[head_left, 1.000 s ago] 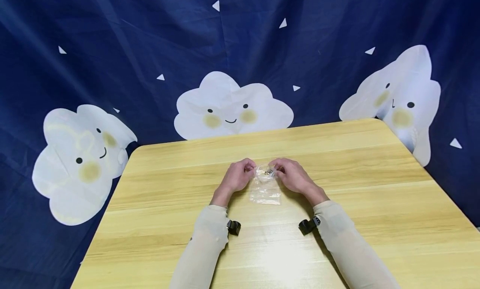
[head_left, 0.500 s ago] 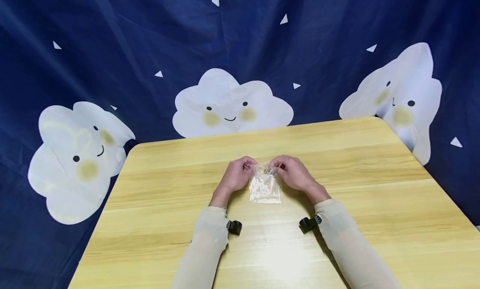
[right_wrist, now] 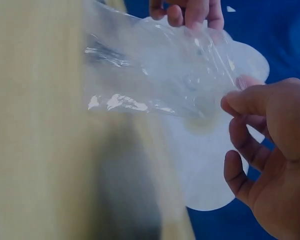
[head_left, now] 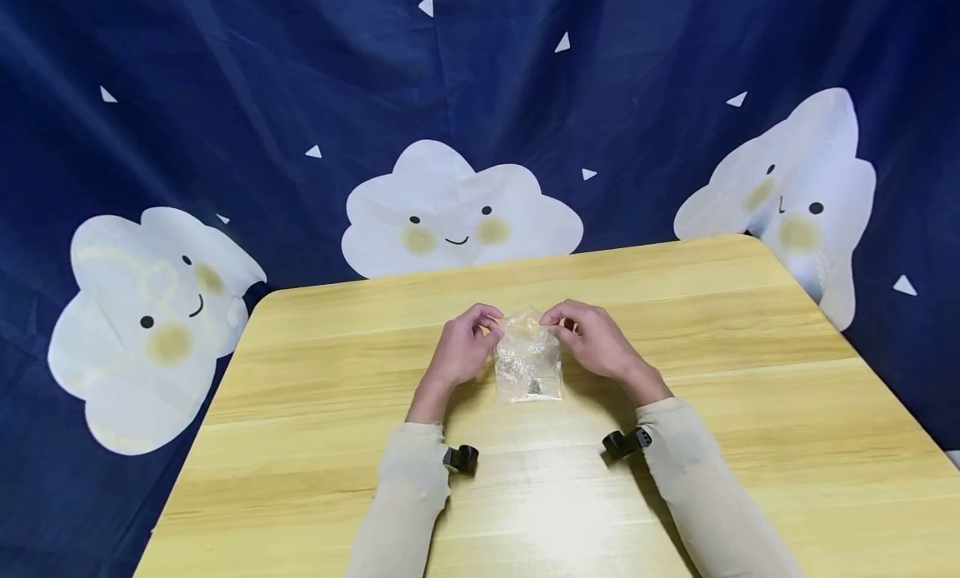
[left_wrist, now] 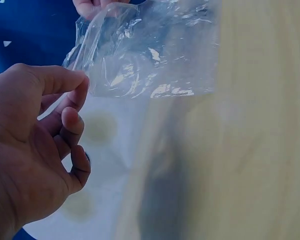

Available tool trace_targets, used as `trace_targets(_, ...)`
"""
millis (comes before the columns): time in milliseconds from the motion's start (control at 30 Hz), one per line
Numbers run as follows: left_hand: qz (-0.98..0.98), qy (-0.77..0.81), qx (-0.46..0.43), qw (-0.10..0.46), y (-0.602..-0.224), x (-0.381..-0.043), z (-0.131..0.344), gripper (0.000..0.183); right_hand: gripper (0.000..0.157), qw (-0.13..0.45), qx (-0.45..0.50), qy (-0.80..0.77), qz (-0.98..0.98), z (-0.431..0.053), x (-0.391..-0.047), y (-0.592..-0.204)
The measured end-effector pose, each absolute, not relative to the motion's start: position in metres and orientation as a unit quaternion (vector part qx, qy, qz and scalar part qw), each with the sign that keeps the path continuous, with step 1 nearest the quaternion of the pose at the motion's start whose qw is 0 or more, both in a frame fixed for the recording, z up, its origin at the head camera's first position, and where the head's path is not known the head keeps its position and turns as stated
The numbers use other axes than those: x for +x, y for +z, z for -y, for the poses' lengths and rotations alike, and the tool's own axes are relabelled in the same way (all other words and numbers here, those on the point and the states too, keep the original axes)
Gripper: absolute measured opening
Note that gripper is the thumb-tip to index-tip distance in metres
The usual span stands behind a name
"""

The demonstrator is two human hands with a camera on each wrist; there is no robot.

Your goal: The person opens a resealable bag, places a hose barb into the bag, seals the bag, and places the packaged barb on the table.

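Note:
A clear plastic zip bag (head_left: 525,361) hangs between my two hands over the middle of the table. My left hand (head_left: 462,345) pinches its top left corner between thumb and forefinger. At the top right corner, my right hand (head_left: 592,341) pinches the bag the same way. Small dark metallic pieces (head_left: 534,386) lie at the bottom of the bag in the head view. In the left wrist view the bag (left_wrist: 155,55) stretches out from the fingertips, its film creased and shiny. The other fingers of both hands are loosely curled.
The wood-grain table (head_left: 300,461) spreads under both arms. Behind it hangs a dark blue curtain (head_left: 487,78) with white smiling clouds (head_left: 457,220). Small black cameras (head_left: 462,459) sit at both wrists, over light sleeves.
Both hands have risen slightly and drawn the bag's top up and apart. The small pieces, near the bag's top between the hands before, are now at its bottom.

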State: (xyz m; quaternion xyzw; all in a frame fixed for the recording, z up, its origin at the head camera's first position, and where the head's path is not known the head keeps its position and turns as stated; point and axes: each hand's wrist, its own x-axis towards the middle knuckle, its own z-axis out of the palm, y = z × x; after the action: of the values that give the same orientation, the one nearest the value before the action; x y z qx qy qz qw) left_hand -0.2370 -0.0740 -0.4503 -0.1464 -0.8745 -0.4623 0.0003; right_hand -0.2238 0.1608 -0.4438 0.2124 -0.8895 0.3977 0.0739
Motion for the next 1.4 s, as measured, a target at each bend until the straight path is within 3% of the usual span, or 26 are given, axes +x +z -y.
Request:
trace_targets(333,0.839,-0.519,-0.151,0.063,-0.415,-0.225,0.087,0.018,0.023,0.136,0.247,0.407,0.869,-0.166,-0.213,-0.413)
trace_targets(567,0.844,-0.501,-0.157,0.107,-0.402,-0.218,0.083,0.006,0.019,0.149,0.241,0.409,0.867,-0.163,-0.206,-0.404)
trace_targets(1000,0.839,-0.461,-0.249,0.151,-0.405,-0.219,0.08,0.023,0.016,0.166,0.242,0.471,0.832,-0.162,-0.207,-0.402)
trace_targets(1233,0.823,-0.447,-0.287,0.204,-0.406,-0.219,0.079,0.016,0.018,0.187,0.246,0.487,0.817,-0.16,-0.206,-0.401)
trace_targets(1400,0.809,-0.473,-0.26,0.234,-0.406,-0.219,0.076,0.011,0.017,0.194,0.25,0.497,0.808,-0.155,-0.196,-0.384)
